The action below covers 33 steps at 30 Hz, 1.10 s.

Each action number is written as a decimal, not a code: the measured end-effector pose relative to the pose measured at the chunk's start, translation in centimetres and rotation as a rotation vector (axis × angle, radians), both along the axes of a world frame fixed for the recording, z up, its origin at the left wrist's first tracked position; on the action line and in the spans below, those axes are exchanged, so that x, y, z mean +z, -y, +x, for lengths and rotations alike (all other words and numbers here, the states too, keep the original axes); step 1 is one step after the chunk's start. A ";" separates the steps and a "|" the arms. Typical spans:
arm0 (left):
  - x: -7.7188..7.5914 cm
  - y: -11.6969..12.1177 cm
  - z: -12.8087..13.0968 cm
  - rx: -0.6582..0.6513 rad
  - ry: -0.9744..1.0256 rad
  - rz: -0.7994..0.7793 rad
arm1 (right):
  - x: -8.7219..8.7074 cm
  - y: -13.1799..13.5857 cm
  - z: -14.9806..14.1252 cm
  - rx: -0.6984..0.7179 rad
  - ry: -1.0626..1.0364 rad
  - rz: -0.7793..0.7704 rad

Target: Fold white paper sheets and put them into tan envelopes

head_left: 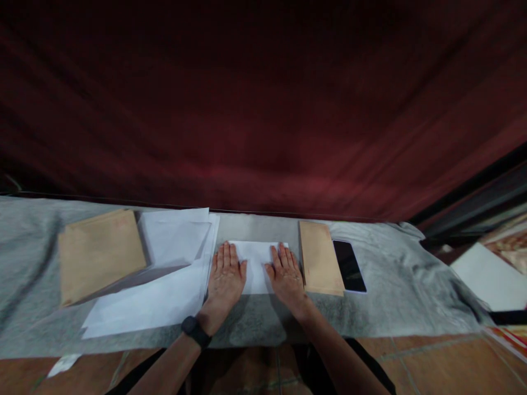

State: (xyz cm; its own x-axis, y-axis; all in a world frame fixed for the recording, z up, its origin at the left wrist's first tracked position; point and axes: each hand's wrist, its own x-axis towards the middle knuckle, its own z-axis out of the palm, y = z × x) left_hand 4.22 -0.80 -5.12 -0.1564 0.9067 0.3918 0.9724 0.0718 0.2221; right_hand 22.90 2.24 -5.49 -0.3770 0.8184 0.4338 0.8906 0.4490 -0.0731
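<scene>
A white sheet of paper [256, 269], seemingly folded, lies flat on the grey cloth in front of me. My left hand [226, 274] rests palm down on its left side, fingers stretched out. On the right side my right hand [287, 277] lies flat too, with its fingers spread a little. Both hands cover the paper's side edges. Just beyond my right hand is a brown envelope [321, 258], perhaps a small stack of them. Left of my left hand, loose white sheets [164, 296] spread out and overlap.
Larger brown envelopes [101, 249] lie on the white sheets at the left. A dark-screened phone [349, 266] sits right of the narrow envelope. The grey cloth [403, 280] covers the surface; a dark red curtain [263, 126] hangs behind. A white flat item [492, 277] is at far right.
</scene>
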 end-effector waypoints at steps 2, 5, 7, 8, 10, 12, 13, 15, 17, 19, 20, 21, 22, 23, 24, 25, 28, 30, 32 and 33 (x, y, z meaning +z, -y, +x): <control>0.2 0.0 0.5 -0.057 -0.017 0.008 | -0.1 0.0 0.0 -0.002 -0.001 0.006; 0.4 0.0 1.7 -0.193 -0.036 -0.018 | -0.3 0.0 0.0 0.003 -0.009 0.021; 0.3 0.0 2.5 -0.248 -0.047 -0.044 | -0.4 0.0 0.0 0.006 -0.016 0.024; 0.2 0.1 2.7 -0.256 -0.054 -0.056 | -0.4 0.1 0.0 0.004 -0.017 0.022; 0.0 0.2 2.9 -0.244 -0.066 -0.078 | -0.3 0.1 0.1 0.001 -0.014 0.014; 0.1 0.3 2.7 -0.216 -0.074 -0.093 | -0.2 0.1 0.1 0.001 -0.007 0.002; 0.2 0.4 2.4 -0.205 -0.075 -0.098 | -0.1 0.1 0.1 0.002 -0.003 -0.005; 0.4 0.6 1.9 -0.193 -0.071 -0.104 | 0.0 0.1 0.1 0.007 0.002 -0.017; 0.7 0.7 1.5 -0.182 -0.063 -0.109 | 0.0 0.1 0.2 0.013 0.002 -0.026; 0.8 0.9 1.1 -0.169 -0.052 -0.113 | 0.0 0.1 0.2 0.012 -0.004 -0.028; 0.9 1.0 0.9 -0.162 -0.045 -0.113 | 0.0 0.1 0.3 0.012 -0.007 -0.028; 0.9 1.0 0.8 -0.153 -0.036 -0.111 | 0.0 0.1 0.3 0.012 -0.009 -0.029; 0.8 1.1 0.7 -0.144 -0.026 -0.106 | 0.0 0.1 0.3 0.013 -0.008 -0.031; 0.7 1.2 0.5 -0.135 -0.015 -0.099 | 0.0 0.1 0.3 0.015 -0.007 -0.033; 0.6 1.2 0.4 -0.125 -0.005 -0.091 | 0.1 0.1 0.3 0.016 -0.005 -0.037; 0.5 1.3 0.3 -0.115 0.005 -0.083 | 0.1 0.1 0.3 0.017 -0.004 -0.040; 0.2 1.6 -0.1 -0.092 0.020 -0.068 | 0.1 0.1 0.4 0.014 -0.003 -0.043; 0.1 1.7 -0.3 -0.069 0.012 -0.064 | 0.1 0.2 0.5 0.014 -0.005 -0.042; 0.2 1.9 -0.4 -0.041 -0.008 -0.071 | 0.0 0.2 0.6 0.016 -0.010 -0.039; 0.3 2.0 -0.5 -0.031 -0.020 -0.080 | 0.0 0.2 0.6 0.018 -0.015 -0.038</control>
State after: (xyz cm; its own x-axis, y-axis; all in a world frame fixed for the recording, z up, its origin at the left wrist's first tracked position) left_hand 3.76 -2.82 -4.81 -0.1209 0.9393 0.3210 0.9786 0.0584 0.1975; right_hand 23.52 2.05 -5.46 -0.3854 0.8274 0.4085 0.8810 0.4616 -0.1037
